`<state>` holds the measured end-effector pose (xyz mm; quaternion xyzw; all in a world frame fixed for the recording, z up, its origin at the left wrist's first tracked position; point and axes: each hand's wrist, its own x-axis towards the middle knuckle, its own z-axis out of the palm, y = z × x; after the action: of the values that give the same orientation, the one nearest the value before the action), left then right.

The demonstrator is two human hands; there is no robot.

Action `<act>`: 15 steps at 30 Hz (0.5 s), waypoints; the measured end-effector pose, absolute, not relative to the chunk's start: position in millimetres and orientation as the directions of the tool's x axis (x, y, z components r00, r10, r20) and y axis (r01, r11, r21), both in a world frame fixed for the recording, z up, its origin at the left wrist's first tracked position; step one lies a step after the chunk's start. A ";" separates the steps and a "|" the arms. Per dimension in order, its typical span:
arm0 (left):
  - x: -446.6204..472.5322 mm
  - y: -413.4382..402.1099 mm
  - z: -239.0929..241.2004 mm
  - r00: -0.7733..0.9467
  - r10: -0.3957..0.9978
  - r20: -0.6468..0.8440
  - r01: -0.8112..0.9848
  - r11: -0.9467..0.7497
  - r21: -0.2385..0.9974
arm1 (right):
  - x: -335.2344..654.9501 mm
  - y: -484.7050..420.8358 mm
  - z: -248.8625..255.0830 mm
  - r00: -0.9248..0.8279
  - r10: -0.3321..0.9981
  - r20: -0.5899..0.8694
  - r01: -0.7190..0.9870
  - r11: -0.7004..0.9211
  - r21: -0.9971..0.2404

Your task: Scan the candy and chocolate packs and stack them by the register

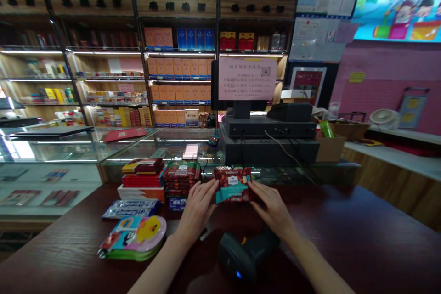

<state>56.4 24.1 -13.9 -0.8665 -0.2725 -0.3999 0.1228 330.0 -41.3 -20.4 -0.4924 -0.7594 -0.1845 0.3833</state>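
Between my two hands is a brown and teal snack packet [233,188] with nuts pictured on it, its printed front towards me. My left hand [200,204] grips its left edge and my right hand [270,202] its right edge. Just below lies a black barcode scanner [237,257] with a blue light, partly behind my right forearm. Left of my hands a stack of similar brown packets [182,177] stands beside a pile of red and yellow boxes [143,174]. Nearer me are blue and silver packets [131,209] and colourful cartoon packs [134,236].
A dark wooden counter [344,239] spans the front. Behind it a glass display case [165,140] carries a cash register [268,133] with a pink price sign [247,79]. A cardboard box [330,148] stands right of the register. Stocked shelves [179,80] line the back wall.
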 end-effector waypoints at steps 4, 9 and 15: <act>52.2 21.3 -16.9 0.528 0.430 0.732 0.524 -0.844 0.117 | 325.9 -48.3 -14.1 -0.218 0.634 0.742 0.852 0.495 -0.173; 51.0 13.2 -11.4 0.517 0.457 0.724 0.463 -0.861 0.212 | 320.2 -56.0 -5.6 -0.135 0.662 0.737 0.812 0.501 -0.301; 65.0 2.9 -9.8 0.379 0.539 0.752 0.455 -0.816 0.356 | 313.7 -57.9 -3.9 -0.019 0.701 0.713 0.759 0.474 -0.446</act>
<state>65.0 2.9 -9.8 -0.8291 -0.2997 -0.4698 -0.0451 313.7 -57.9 -3.9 -0.5117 -0.7131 -0.0306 0.4781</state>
